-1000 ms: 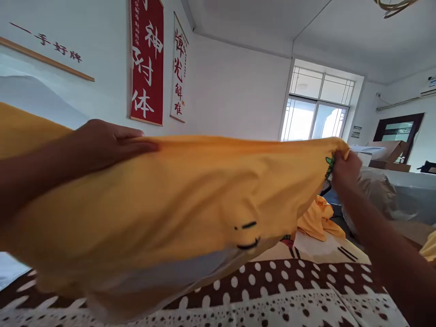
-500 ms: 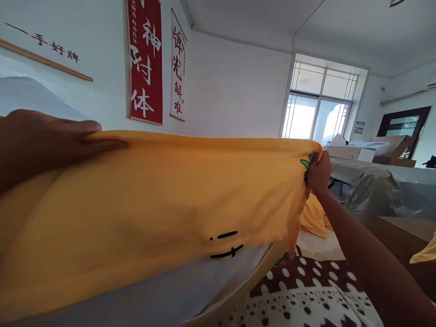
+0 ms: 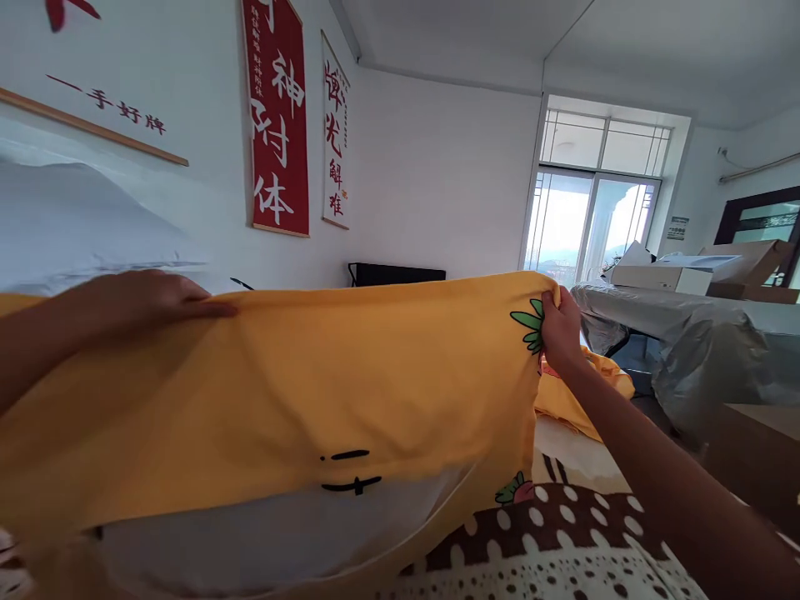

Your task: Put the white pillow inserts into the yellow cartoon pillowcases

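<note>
A yellow cloth with black line marks and green-leaved prints is stretched across the view between my two hands. My left hand pinches its upper edge at the left, thumb along the top. At the upper right corner, my right hand is closed on the fabric beside a green leaf print. The cloth's lower side gapes, and a whitish inner layer shows there. Its far left end is blurred and partly cut off by the frame.
Below lies a brown and white spotted bedspread. Another yellow cloth is heaped behind my right wrist. Plastic-covered furniture with open boxes stands at the right, near a brown box. A black object shows behind the cloth.
Both hands and the cloth's top edge sit lower in view. My right hand has shifted left, and more of the whitish inner layer and the heaped yellow cloth shows.
</note>
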`<state>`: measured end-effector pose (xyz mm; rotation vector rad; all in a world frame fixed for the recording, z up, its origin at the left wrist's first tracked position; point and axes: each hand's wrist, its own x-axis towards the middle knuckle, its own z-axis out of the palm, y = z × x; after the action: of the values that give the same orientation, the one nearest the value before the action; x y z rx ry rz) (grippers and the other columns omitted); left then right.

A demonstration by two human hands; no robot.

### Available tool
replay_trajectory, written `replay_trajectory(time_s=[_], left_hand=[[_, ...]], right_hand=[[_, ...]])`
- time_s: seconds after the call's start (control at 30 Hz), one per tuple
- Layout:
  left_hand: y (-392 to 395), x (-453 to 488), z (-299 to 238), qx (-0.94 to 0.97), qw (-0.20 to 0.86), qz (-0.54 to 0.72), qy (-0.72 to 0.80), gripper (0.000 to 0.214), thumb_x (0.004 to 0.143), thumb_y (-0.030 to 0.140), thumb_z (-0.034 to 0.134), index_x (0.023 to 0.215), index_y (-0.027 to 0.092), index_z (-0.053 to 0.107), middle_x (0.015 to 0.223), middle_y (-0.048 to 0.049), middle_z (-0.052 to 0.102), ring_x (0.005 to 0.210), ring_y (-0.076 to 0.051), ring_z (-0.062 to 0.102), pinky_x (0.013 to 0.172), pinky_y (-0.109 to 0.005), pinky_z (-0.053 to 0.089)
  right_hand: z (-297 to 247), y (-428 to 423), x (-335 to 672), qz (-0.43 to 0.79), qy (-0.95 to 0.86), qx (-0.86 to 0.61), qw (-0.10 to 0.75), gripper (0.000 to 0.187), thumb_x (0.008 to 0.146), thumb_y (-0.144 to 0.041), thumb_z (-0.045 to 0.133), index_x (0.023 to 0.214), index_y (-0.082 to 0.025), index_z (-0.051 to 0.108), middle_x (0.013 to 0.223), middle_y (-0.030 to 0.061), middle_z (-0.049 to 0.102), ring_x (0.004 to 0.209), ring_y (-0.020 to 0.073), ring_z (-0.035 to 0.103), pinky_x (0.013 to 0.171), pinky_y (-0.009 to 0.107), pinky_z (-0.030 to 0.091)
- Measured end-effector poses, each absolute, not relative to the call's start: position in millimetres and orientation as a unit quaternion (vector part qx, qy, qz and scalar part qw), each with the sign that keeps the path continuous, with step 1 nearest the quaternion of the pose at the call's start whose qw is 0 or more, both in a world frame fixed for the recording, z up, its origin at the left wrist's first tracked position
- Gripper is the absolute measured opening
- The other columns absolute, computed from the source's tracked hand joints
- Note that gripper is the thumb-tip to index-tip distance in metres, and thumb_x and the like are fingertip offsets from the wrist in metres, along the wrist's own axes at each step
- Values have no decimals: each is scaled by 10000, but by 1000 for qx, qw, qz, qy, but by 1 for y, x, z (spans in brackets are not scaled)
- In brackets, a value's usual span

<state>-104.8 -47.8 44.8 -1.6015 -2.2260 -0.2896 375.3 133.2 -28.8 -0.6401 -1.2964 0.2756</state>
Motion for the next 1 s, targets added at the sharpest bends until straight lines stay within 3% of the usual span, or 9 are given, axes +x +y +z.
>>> replay_trajectory(time_s=[0.1,0.2,0.33,0.47,0.57,0.63,0.7,0.87,1.0], left_hand=[[-41,-81,45,-558,192,25,-807,402,799,420,349,903,187,660,922,-18,701,815,-189,584,707,-269,382],[-32,-27,45,-635,258,4,-728,499,770,200,322,1226,108,503,1291,-118,541,1068,-215,537,866,-312,384],[-11,74,37,-761,245,-167,-577,492,863,403,338,1270,158,468,1301,-82,538,1129,-197,522,950,-299,369],[20,156,20,-808,201,-253,-492,733,815,597,422,1375,138,309,1432,-131,392,1275,-260,402,1032,-385,303],[39,195,10,-813,136,-312,-473,789,742,703,449,1284,131,407,1216,-150,581,1077,-291,552,876,-375,408],[46,211,7,-813,92,-320,-478,648,751,714,414,1023,146,567,908,-108,657,838,-259,601,682,-322,420],[48,222,8,-818,62,-330,-468,542,788,676,390,772,168,575,711,-60,601,689,-206,558,575,-290,366],[38,221,18,-820,-46,-411,-396,398,778,546,519,641,173,528,593,21,480,570,-110,434,517,-242,315],[29,211,32,-796,-64,-418,-432,324,716,445,612,594,168,494,570,26,457,536,-97,418,483,-240,295]], right_hand=[[-37,127,363,14,-594,-325,736,235,899,-384,371,755,-206,422,657,-32,438,613,129,431,586,263,333],[-41,124,360,-48,-591,-348,726,227,916,-380,340,801,-208,432,644,-29,438,590,138,426,590,276,319],[-45,122,362,-63,-584,-350,729,252,916,-405,349,788,-207,439,654,-18,437,611,152,435,594,286,318],[-47,110,360,-50,-587,-331,737,274,914,-418,358,760,-203,432,656,-16,423,604,144,419,578,280,319],[-43,96,359,-56,-609,-302,731,269,907,-403,375,749,-197,447,647,-20,421,595,132,411,560,264,323],[-38,89,361,-62,-628,-289,720,262,896,-396,399,753,-191,477,634,-25,425,577,120,399,540,250,321],[-33,85,366,-49,-636,-285,716,268,878,-406,431,741,-187,501,604,-33,416,545,109,377,508,238,309],[-40,84,381,173,-622,-257,719,322,787,-505,558,838,-187,559,597,-26,491,522,121,453,468,237,362],[-63,85,383,355,-645,-204,645,366,678,-500,675,848,-192,575,566,-33,503,504,123,473,471,242,385]])
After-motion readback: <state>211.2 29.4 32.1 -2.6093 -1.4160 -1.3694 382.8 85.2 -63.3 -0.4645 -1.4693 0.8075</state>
